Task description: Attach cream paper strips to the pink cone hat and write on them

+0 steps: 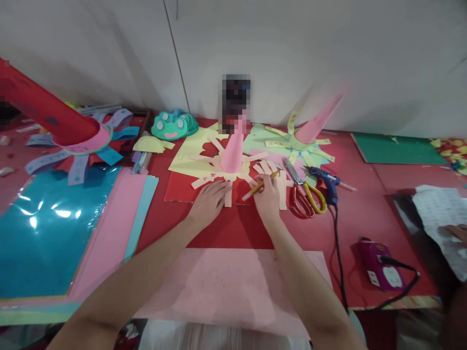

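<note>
My left hand (209,198) lies with fingers stretched out beside a pink paper cone (232,154). Peach paper strips fan out from the cone's base. One strip (228,195) points toward me, with the fingertips resting on its upper part. On another strip (204,180), at the left, there are red handwritten marks. My right hand (267,192) is closed around a yellow pen (260,185) that has a pale lower end and lies slanted across the fingers. Loose peach strips (282,189) lie under and beside that hand.
Scissors (302,194) with red and yellow handles and a blue glue gun (328,184) lie at the right. The gun's cord passes a purple power adapter (381,267). A second pink cone (317,124) stands behind. Coloured sheets (54,228) and a red paper cone (69,126) occupy the left.
</note>
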`<state>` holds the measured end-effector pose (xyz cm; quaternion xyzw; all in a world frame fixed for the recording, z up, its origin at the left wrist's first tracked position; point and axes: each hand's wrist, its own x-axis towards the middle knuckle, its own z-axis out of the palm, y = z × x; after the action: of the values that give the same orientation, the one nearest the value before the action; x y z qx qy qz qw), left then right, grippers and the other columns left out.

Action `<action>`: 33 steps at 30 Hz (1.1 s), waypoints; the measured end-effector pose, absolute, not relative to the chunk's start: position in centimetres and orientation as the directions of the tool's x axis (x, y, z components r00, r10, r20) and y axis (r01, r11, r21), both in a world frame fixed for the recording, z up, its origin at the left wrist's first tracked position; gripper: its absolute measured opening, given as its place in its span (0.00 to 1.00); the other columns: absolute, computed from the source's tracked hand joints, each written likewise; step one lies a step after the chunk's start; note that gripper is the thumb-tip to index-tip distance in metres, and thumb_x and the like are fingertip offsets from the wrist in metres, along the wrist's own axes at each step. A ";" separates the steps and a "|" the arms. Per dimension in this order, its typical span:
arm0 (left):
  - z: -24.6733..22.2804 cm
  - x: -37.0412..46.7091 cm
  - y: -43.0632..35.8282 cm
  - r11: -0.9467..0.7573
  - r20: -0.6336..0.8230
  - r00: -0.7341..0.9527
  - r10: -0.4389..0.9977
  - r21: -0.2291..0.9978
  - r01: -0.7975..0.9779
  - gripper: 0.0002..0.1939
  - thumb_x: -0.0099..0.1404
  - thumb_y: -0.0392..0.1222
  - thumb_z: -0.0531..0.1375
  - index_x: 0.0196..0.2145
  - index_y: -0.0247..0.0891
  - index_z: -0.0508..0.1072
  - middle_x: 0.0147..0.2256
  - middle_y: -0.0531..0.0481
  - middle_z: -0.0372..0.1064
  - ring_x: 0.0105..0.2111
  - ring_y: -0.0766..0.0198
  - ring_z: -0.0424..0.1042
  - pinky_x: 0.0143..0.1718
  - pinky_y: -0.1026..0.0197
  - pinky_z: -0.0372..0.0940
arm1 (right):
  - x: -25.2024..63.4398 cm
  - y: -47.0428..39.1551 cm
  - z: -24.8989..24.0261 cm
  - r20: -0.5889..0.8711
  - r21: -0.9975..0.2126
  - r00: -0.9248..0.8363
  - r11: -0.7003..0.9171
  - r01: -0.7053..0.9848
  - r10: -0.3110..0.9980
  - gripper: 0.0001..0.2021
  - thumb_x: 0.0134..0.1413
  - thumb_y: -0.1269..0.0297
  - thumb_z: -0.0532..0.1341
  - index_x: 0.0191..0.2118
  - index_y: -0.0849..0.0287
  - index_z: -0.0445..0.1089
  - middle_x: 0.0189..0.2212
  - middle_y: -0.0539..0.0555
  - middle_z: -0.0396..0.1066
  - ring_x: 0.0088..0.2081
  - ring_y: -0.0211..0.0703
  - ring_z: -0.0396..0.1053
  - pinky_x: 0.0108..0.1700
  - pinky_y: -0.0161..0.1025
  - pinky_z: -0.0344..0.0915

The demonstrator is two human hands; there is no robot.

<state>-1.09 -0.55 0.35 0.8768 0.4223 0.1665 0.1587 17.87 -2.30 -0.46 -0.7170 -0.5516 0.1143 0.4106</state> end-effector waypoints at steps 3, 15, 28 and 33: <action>0.4 -1.1 -0.6 -0.592 0.159 0.586 0.794 0.418 0.689 0.21 0.64 0.30 0.47 0.53 0.39 0.66 0.56 0.49 0.62 0.58 0.60 0.59 0.57 0.51 0.56 | 17.8 -2.2 -0.4 0.287 -0.770 0.359 -0.009 0.638 0.888 0.05 0.53 0.66 0.56 0.37 0.56 0.65 0.39 0.55 0.62 0.33 0.38 0.64 0.33 0.37 0.66; 0.2 -1.0 -0.6 -0.620 0.213 0.590 0.779 0.398 0.676 0.20 0.65 0.32 0.48 0.53 0.39 0.65 0.55 0.49 0.63 0.57 0.60 0.60 0.57 0.51 0.57 | 18.5 -2.1 0.1 0.424 -0.783 0.358 0.138 0.606 0.832 0.08 0.50 0.73 0.52 0.35 0.56 0.65 0.47 0.58 0.65 0.46 0.42 0.67 0.37 0.38 0.68; 0.2 -0.9 -0.8 -0.742 0.219 0.726 0.651 0.381 0.551 0.20 0.67 0.40 0.50 0.56 0.37 0.62 0.57 0.47 0.62 0.59 0.61 0.57 0.60 0.52 0.53 | 20.8 -1.3 -0.4 0.441 -0.756 0.366 0.119 0.644 0.819 0.08 0.51 0.73 0.53 0.35 0.56 0.67 0.44 0.56 0.68 0.47 0.43 0.67 0.42 0.41 0.68; 0.1 -0.8 -0.8 -0.767 0.199 0.757 0.623 0.350 0.539 0.19 0.68 0.42 0.49 0.55 0.37 0.64 0.56 0.46 0.62 0.59 0.59 0.57 0.61 0.49 0.51 | 20.6 -1.1 -0.3 0.418 -0.785 0.412 0.095 0.612 0.809 0.06 0.50 0.73 0.55 0.33 0.57 0.66 0.43 0.57 0.67 0.43 0.41 0.68 0.41 0.40 0.68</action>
<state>-0.83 -0.83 0.14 0.9272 0.3131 0.1535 0.1368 20.60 -1.10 -0.31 -0.6659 -0.5336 0.0964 0.5124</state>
